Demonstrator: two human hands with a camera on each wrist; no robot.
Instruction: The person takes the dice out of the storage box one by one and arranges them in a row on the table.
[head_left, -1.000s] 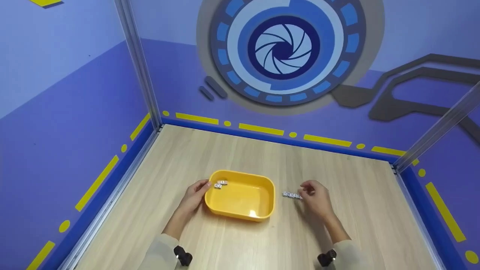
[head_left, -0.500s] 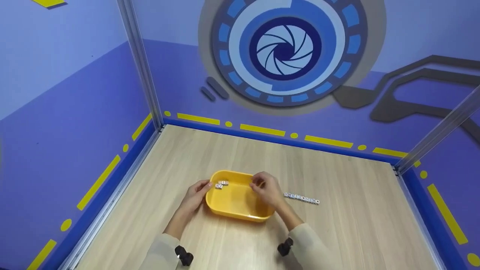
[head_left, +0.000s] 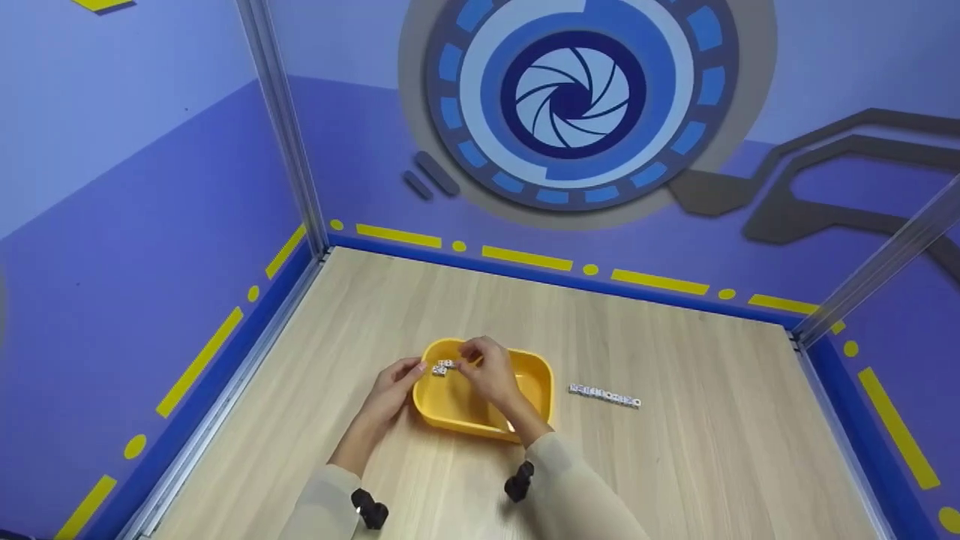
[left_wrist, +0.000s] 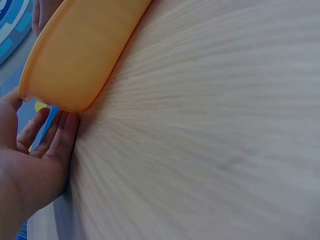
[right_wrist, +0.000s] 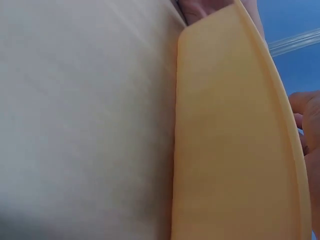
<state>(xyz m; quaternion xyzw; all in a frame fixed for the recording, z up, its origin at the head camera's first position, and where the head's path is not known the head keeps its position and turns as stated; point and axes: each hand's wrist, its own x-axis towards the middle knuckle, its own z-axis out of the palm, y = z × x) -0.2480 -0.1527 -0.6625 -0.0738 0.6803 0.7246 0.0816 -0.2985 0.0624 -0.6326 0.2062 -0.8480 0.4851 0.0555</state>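
Note:
My left hand (head_left: 391, 386) holds the yellow plastic bin (head_left: 450, 420) by its left end. Its thumb is at the rim, and in the left wrist view the fingers (left_wrist: 64, 137) lie against the outside wall. My right hand (head_left: 491, 371) reaches over the bin, thumb and forefinger slightly apart beside a few small white dice (head_left: 440, 370) in the back left corner. These dice have coloured dots. To the right of the bin, several more dice (head_left: 604, 396) stand end to end in a straight row on the table.
The light wooden table (head_left: 697, 420) is bounded by blue and purple printed walls (head_left: 352, 150) with metal corner posts (head_left: 281, 127). A black wrist camera (head_left: 369, 510) sits on the left sleeve, another (head_left: 519, 482) on the right.
My right hand has moved left from the row of dice, across the bin's right side, to the dice in the bin. The whole row now shows. My left hand stays on the bin.

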